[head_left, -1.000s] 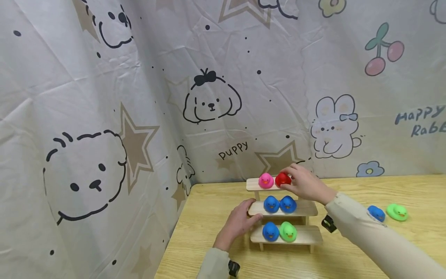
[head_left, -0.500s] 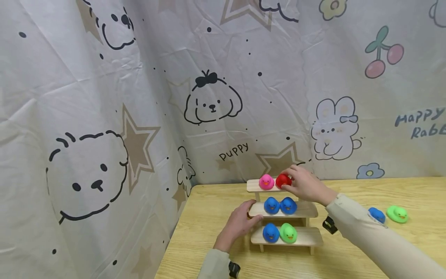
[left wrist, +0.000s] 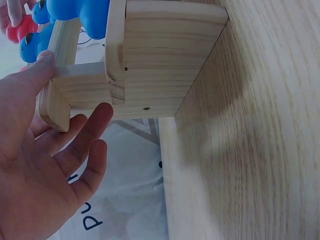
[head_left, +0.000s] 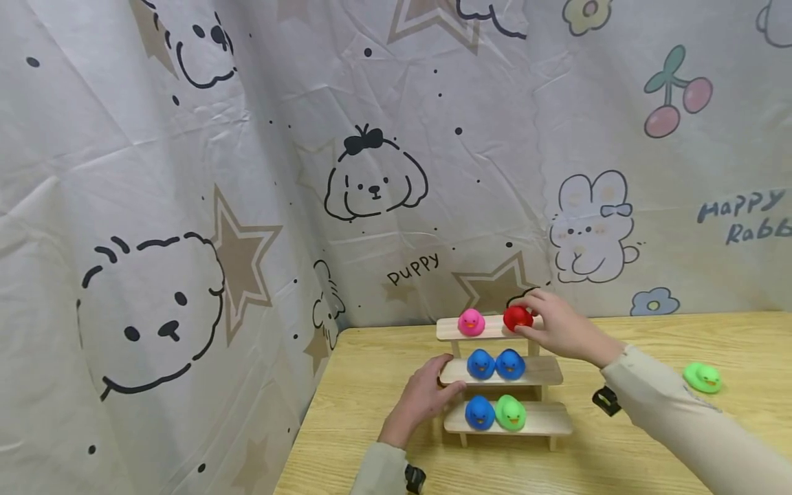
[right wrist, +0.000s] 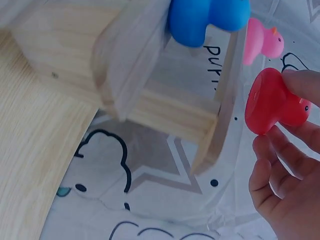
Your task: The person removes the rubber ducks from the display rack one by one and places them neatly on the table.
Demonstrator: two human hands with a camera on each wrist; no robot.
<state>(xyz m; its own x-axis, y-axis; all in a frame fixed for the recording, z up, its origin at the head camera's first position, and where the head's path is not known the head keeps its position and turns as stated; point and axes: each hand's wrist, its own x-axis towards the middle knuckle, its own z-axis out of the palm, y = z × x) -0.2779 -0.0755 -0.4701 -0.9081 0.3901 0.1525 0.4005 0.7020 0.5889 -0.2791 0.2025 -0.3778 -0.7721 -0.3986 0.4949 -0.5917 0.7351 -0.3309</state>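
Note:
My right hand [head_left: 563, 328] pinches a red rubber duck [head_left: 517, 317] between thumb and fingers at the right part of the top shelf. In the right wrist view the duck's flat base [right wrist: 256, 100] shows, tipped beside the shelf's edge. A pink duck [head_left: 471, 322] sits left of it on the same shelf. My left hand [head_left: 427, 392] grips the left end of the middle shelf of the wooden three-step stand [head_left: 547, 371], thumb on top and fingers below. Two blue ducks [head_left: 480, 364] stand on that shelf. On the bottom shelf are a blue duck [head_left: 479, 412] and a green duck [head_left: 511, 412].
Another green duck [head_left: 702, 377] lies on the wooden table [head_left: 346, 385] to the right, beyond my right sleeve [head_left: 668, 392]. A printed cloth [head_left: 383, 165] hangs behind the table and along its left side.
My right hand has moved right with the red duck, widening the gap to the pink duck. The right sleeve now hides the blue duck on the table. My left hand stays put.

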